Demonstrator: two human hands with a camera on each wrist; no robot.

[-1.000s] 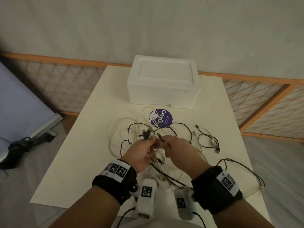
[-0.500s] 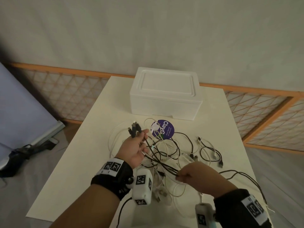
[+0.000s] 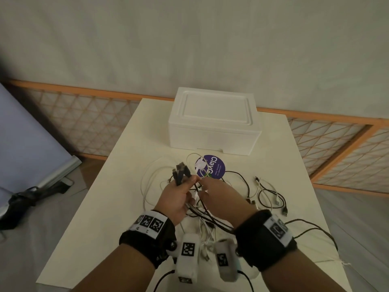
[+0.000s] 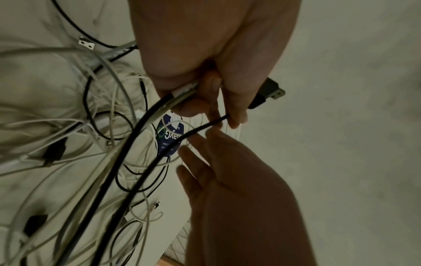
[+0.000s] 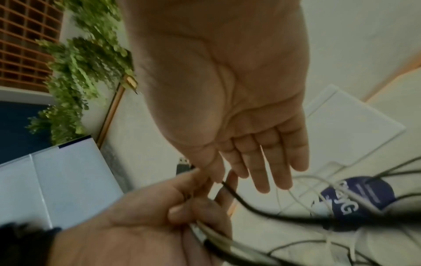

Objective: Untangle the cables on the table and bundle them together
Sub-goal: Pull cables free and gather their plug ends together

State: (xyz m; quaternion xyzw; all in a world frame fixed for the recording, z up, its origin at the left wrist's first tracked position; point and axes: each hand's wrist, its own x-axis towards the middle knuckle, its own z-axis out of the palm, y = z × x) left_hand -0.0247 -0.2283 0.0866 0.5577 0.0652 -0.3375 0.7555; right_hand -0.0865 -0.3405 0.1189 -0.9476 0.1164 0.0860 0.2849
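Observation:
Black and white cables [image 3: 261, 192] lie tangled on the cream table [image 3: 126, 165]. My left hand [image 3: 179, 194] is raised over them and grips several cable ends, with the black USB plugs [image 3: 181, 170] sticking up past its fingers. From that grip a thick black cable [image 4: 136, 136] runs down into the tangle. The plug [image 4: 271, 90] juts out beyond my left hand [image 4: 205, 54]. My right hand [image 3: 219, 197] is right beside the left. Its fingers [image 5: 262, 171] are straight, and their tips touch a thin black cable [image 5: 241, 199] near my left fingertips.
A white foam box [image 3: 214, 121] stands at the back of the table, with a round purple sticker [image 3: 214, 167] in front of it under the cables. Cables trail over the near right edge [image 3: 311, 228]. An orange lattice fence [image 3: 84, 123] runs behind the table.
Half a second ago my right hand was drawn back toward the near right edge along the cables. It has come back up beside my left hand, which kept hold of the plugs.

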